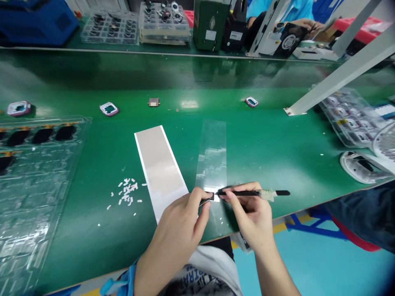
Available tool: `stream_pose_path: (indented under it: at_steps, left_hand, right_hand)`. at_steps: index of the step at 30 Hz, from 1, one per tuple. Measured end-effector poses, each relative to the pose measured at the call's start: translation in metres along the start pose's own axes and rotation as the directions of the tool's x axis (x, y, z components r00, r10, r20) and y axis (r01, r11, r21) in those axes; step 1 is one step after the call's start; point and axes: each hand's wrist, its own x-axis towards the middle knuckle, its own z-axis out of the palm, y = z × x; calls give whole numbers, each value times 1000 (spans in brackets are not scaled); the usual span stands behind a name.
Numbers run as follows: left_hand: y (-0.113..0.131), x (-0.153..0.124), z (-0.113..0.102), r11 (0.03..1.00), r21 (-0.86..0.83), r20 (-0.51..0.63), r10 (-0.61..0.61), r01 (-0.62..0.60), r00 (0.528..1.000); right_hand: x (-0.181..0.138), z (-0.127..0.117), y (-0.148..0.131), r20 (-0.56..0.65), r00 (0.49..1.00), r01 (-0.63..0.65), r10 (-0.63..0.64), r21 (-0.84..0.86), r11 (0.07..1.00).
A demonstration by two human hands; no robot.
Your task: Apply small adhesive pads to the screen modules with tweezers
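Note:
My left hand is closed in a pinch on a small dark flat part at the near edge of the green table. My right hand grips black tweezers lying sideways, their tip meeting that small part. Both hands hover over the near end of a clear plastic strip. A white paper strip lies just left of it. Tiny white scraps are scattered left of the white strip.
Clear blister trays with black parts cover the left. Small pink-framed parts and a brown piece lie mid-table. A white metal post slants at right, over a tray of parts. Another person sits across.

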Motion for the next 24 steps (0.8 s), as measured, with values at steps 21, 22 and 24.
stream_pose_path:
  at_steps: [21,22,24]
  left_hand:
    - [-6,1,5,999,-39,-88,-26,22,996]
    - [-7,1,6,999,-35,-105,-29,25,994]
    - [-7,2,5,998,-58,-127,-41,33,991]
  right_hand:
    - [-2,3,7,-83,992,-85,90,59,995]
    - [-2,2,6,-87,992,-87,94,78,993]
    - [-2,2,2,-107,991,-60,77,150,987]
